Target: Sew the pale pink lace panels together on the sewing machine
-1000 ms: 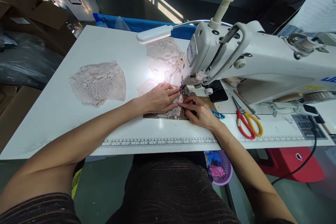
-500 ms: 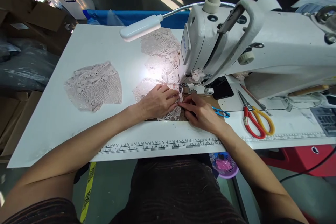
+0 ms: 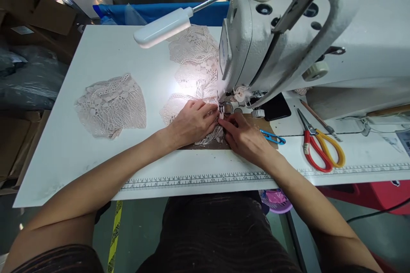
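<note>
Pale pink lace fabric (image 3: pixel 192 74) runs along the left side of the sewing machine (image 3: pixel 243 47) and in under its presser foot (image 3: pixel 221 108). My left hand (image 3: pixel 194 121) presses on the lace just left of the foot, fingers bent together over it. Close in front of the foot, my right hand (image 3: pixel 241 134) pinches the lace edge between thumb and forefinger. Parts of the lace are hidden beneath both hands. Another lace piece (image 3: pixel 112 106) lies apart on the table's left side.
A lamp (image 3: pixel 163 27) lights the lace. Right of my right hand lie a blue thread snipper (image 3: pixel 272 137), red-and-yellow-handled scissors (image 3: pixel 323 149) and a black phone (image 3: pixel 278 106). A printed ruler (image 3: pixel 198 179) follows the table's front edge. Cardboard boxes (image 3: pixel 54 15) stand at the left.
The view has shifted slightly, with the machine looking nearer. Both hands keep their hold on the lace by the presser foot; my right fingertips sit a little closer to it.
</note>
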`<state>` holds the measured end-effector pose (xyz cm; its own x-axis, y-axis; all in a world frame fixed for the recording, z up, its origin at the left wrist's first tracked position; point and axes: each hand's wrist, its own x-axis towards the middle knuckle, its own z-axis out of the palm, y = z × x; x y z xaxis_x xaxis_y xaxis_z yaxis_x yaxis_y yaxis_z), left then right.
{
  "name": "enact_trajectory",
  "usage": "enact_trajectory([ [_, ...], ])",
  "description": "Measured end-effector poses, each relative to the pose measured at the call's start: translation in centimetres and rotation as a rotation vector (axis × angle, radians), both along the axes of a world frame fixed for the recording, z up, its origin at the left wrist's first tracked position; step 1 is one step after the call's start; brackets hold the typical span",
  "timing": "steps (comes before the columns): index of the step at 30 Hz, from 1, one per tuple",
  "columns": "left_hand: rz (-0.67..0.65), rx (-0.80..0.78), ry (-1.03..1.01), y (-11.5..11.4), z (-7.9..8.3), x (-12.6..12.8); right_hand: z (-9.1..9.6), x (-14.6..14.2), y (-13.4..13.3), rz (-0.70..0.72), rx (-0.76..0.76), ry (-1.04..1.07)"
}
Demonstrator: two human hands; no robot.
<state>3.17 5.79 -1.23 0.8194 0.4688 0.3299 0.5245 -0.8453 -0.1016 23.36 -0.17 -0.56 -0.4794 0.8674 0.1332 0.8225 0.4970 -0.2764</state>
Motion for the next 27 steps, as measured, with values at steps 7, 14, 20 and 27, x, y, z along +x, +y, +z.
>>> enact_trajectory([
  [7, 0.137, 0.057, 0.017, -0.6, -0.5, 0.8, 0.9, -0.6, 0.3, -0.065, -0.094, -0.112],
  [14, 0.144, -0.004, -0.072, -0.6, -0.2, 0.7, -0.5, 0.3, 0.8, -0.052, -0.049, 0.090],
  [20, -0.368, -0.181, -0.115, 0.4, 1.5, -2.1, 0.5, 4.0, 1.6, -0.045, -0.201, 0.365],
  [27, -0.367, -0.189, -0.271, 0.5, 0.4, -1.9, -0.1, 4.1, 1.9, -0.070, -0.166, 0.474],
])
